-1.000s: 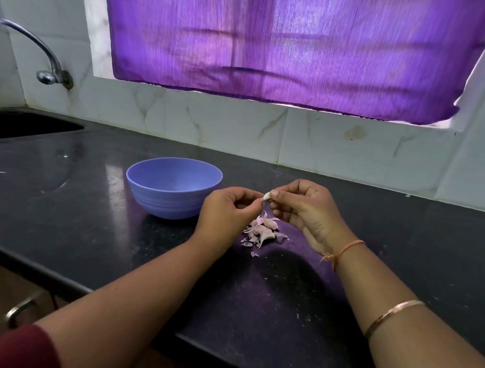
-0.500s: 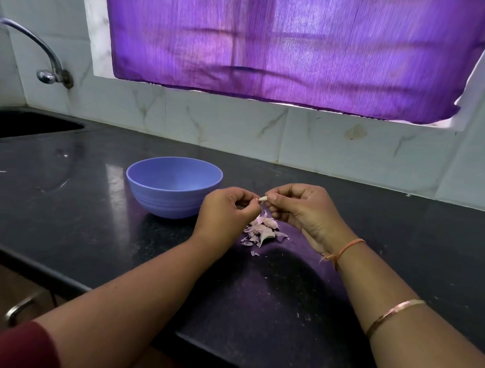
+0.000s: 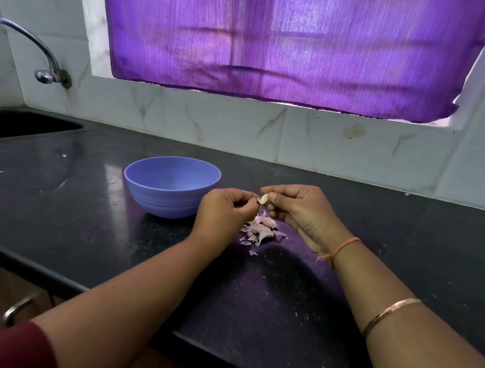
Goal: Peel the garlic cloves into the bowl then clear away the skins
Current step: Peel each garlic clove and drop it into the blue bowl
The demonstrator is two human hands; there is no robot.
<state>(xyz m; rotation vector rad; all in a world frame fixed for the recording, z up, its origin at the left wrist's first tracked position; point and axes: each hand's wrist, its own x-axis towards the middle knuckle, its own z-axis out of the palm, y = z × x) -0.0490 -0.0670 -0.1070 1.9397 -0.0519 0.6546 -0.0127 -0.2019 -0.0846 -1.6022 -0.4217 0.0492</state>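
Over the last second both hands have sunk a little toward the counter, and more of the small white garlic clove [image 3: 263, 198] now shows between the fingertips than half a second ago. The right hand [image 3: 301, 208] pinches the garlic clove between thumb and forefinger, its other fingers curled in below. The left hand [image 3: 225, 209] is curled too, its thumb and forefinger tips closed on the clove's left end; whether they grip loose skin or the clove itself cannot be told. The clove is held in the air just above a small pile of pale pink papery garlic skins [image 3: 261, 229] lying on the polished black stone counter [image 3: 68, 204]. The round lavender-blue plastic bowl [image 3: 171, 200] stands just left of the left hand, near the skins but apart from them. A thin orange thread [image 3: 344, 245] circles the right wrist and a copper-coloured bangle [image 3: 391, 315] sits further up that forearm; a dark red sleeve [image 3: 14, 346] shows at the left arm. At the far left are a black sink [image 3: 30, 124] and a curved chrome tap [image 3: 33, 44] on white marbled wall tiles [image 3: 224, 122], under a purple cloth curtain [image 3: 297, 47].
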